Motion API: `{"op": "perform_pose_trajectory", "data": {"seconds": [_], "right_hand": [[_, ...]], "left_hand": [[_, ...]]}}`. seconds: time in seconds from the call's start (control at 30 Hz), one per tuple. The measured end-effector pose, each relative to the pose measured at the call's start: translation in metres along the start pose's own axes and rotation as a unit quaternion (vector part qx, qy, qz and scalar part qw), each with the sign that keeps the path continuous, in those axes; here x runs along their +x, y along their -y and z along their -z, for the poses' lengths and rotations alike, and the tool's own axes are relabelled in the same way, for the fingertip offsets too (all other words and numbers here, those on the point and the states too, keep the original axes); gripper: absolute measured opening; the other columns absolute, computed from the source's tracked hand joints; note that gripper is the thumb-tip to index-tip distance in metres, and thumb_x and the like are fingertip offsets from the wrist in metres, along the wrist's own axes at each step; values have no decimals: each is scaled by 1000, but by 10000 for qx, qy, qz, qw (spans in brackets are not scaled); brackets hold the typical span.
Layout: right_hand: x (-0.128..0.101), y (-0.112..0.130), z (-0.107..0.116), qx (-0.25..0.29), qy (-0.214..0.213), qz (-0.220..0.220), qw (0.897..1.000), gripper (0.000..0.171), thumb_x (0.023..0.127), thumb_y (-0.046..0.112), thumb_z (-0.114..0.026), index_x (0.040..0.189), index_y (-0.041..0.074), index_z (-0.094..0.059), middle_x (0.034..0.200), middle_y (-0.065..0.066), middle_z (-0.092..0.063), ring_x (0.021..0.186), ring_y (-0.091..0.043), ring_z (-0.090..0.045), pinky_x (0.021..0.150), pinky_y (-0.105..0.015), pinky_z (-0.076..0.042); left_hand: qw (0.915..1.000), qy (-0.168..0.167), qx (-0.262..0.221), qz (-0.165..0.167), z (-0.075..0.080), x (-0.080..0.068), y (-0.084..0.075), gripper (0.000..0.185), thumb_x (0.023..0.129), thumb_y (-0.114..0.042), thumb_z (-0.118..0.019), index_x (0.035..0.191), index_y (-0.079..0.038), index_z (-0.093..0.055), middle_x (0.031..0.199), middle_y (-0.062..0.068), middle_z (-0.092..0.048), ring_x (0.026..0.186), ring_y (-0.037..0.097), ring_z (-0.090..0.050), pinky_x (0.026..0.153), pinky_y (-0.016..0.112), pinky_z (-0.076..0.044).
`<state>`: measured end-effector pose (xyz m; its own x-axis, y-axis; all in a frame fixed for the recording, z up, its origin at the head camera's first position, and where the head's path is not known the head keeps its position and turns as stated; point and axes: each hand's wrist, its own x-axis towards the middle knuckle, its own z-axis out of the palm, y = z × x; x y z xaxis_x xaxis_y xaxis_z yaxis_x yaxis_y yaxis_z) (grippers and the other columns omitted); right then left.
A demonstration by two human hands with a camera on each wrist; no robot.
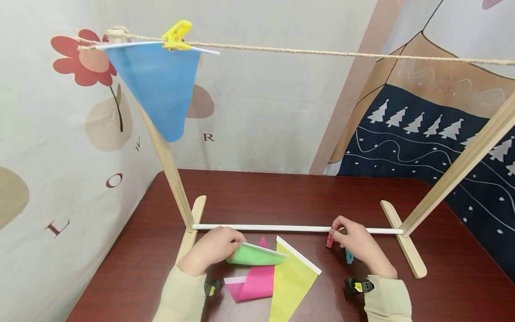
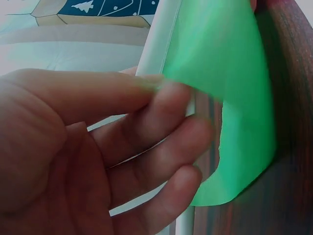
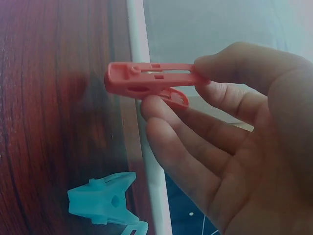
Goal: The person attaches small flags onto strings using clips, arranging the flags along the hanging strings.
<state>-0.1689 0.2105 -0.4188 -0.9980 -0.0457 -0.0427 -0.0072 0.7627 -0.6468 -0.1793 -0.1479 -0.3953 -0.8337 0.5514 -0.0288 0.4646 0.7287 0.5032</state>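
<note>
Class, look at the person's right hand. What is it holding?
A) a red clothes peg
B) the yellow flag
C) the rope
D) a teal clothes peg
A: in the right wrist view the right hand pinches the red clothes peg between thumb and fingers, while the teal peg lies apart on the table.

Dark wooden table (image 1: pixel 281 197) bears wooden rack's feet (image 1: pixel 404 239), pink flag (image 1: pixel 253 284), yellow flag (image 1: pixel 291 281), teal clip (image 1: pixel 349 256).

Craft corner: wooden table (image 1: pixel 281 197), illustrated wall hangings (image 1: pixel 422 125).
</note>
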Motion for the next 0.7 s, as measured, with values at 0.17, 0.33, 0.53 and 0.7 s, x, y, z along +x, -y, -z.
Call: {"op": "perform_pose_trajectory", "data": {"seconds": [0.17, 0.33, 0.53, 0.7], "right_hand": [[2, 1, 1, 33, -2, 51, 10000, 8, 84, 19, -60, 87, 14, -53, 77, 1, -62, 61, -16, -56, 57, -29, -45], [3, 2, 0, 61, -101, 370, 9992, 8, 82, 15, -63, 81, 16, -55, 88, -1, -55, 63, -13, -57, 58, -28, -46], [1, 0, -1, -20, -126, 559, 9984, 9, 81, 14, -64, 77, 19, -57, 89, -1, -51, 70, -12, -57, 60, -27, -46], [-1, -1, 1, -125, -190, 492, 9985, 10, 80, 13, -65, 76, 19, -58, 87, 0, -51, 73, -13, -57, 60, -28, -46]], "left_hand": [[9999, 1, -108, 76, 3, 0, 0, 16, 86, -8, -53, 90, -14, -67, 46, -8, -48, 46, 5, -45, 58, 26, -39], [9997, -165, 57, 177, 7, 2, 1, 15, 87, -13, -53, 90, -14, -68, 50, -10, -50, 52, 4, -45, 59, 26, -38], [9992, -366, 178, 21, 6, 1, 1, 14, 89, -17, -53, 84, -14, -66, 55, -8, -51, 52, 7, -43, 59, 27, -38], [9967, -726, 317, -195, 4, 1, 1, 13, 85, -15, -57, 88, -11, -69, 72, -7, -58, 69, 9, -52, 67, 29, -42]]}}
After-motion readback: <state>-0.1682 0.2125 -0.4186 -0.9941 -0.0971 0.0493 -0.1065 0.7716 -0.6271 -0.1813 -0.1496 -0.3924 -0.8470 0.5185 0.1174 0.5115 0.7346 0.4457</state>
